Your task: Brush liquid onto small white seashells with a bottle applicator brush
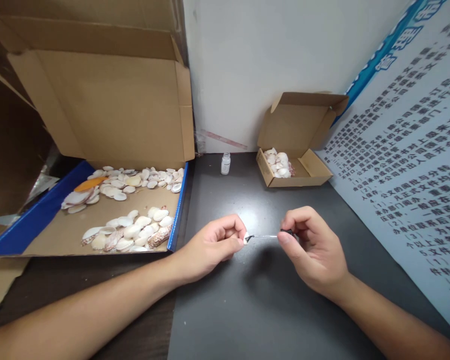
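Between its thumb and fingers, my left hand (221,242) pinches a small white shell (245,238) over the dark tabletop. My right hand (311,247) grips the black end of a thin tool (264,236), whose shaft runs left to the shell. The dark tip of the tool meets the shell's face. Behind my hands stands a small bottle (225,164) with a white label, upright and without a visible cap.
On the left lies an open blue-edged box (178,210) with many shells and an orange piece (90,184). A small open cardboard box (296,183) with shells stands at the back right. A printed sheet (408,150) slants along the right side.
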